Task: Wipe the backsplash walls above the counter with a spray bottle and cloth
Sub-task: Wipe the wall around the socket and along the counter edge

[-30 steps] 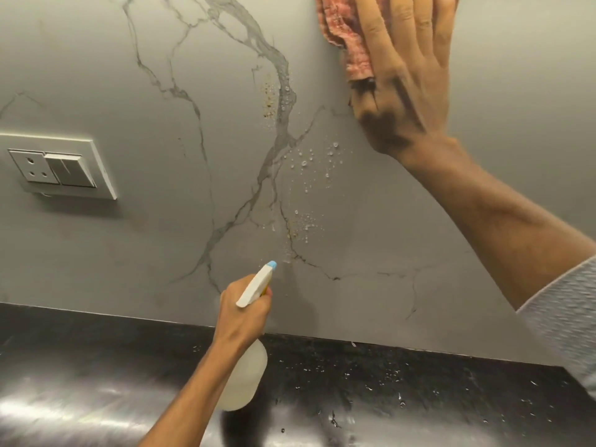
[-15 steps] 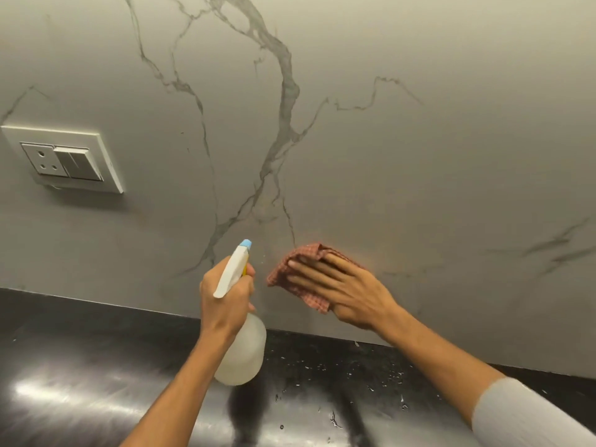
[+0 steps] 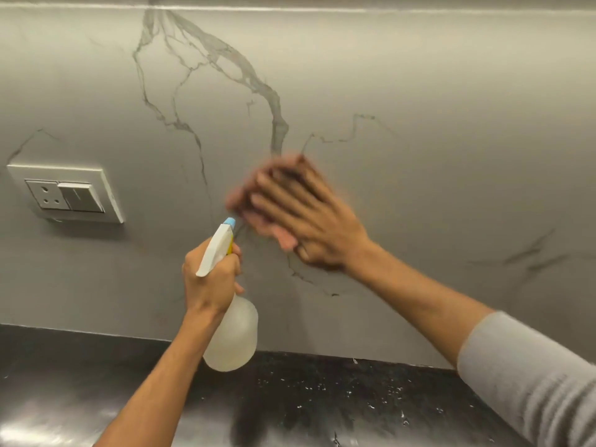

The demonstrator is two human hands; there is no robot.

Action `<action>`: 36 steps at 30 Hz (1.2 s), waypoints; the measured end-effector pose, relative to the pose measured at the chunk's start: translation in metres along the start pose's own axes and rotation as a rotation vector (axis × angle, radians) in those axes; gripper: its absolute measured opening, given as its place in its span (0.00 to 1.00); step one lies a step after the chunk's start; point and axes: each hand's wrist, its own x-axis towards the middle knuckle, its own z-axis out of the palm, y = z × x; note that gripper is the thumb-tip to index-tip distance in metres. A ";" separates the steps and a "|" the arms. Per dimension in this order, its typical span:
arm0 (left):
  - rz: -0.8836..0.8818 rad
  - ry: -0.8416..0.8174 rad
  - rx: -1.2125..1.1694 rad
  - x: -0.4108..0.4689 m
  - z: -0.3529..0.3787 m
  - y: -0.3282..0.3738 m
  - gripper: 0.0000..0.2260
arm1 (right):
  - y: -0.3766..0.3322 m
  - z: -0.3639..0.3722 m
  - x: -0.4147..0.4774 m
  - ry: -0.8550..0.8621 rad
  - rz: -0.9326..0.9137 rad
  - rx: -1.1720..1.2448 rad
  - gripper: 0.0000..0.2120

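The grey marble-veined backsplash (image 3: 419, 91) fills most of the head view. My right hand (image 3: 309, 217) presses a red checked cloth (image 3: 245, 201) flat against the wall near the middle; both are motion-blurred. The cloth shows at my fingertips and under the palm. My left hand (image 3: 209, 279) grips the neck of a translucent spray bottle (image 3: 233, 333) with a white trigger head and blue nozzle, held upright just left of and below the cloth, nozzle toward the wall.
A white socket and switch plate (image 3: 67, 191) sits on the wall at the left. The glossy black counter (image 3: 322, 401) runs along the bottom, speckled with droplets. A light ledge (image 3: 322, 8) edges the top of the wall.
My right hand swept the cloth from the top of the wall down to near the counter, wiping off the droplets, and has now risen to mid-wall. The spray bottle stayed nearly in place.
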 end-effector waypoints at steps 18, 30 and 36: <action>0.032 -0.136 -0.044 0.015 -0.028 -0.012 0.09 | -0.068 0.044 -0.046 -0.150 -0.029 -0.084 0.34; 0.047 -0.165 -0.051 0.023 -0.033 -0.002 0.08 | 0.084 -0.026 0.118 0.340 0.233 -0.222 0.26; 0.039 -0.130 -0.055 0.018 -0.033 -0.019 0.08 | -0.057 0.046 -0.010 -0.056 0.019 -0.071 0.36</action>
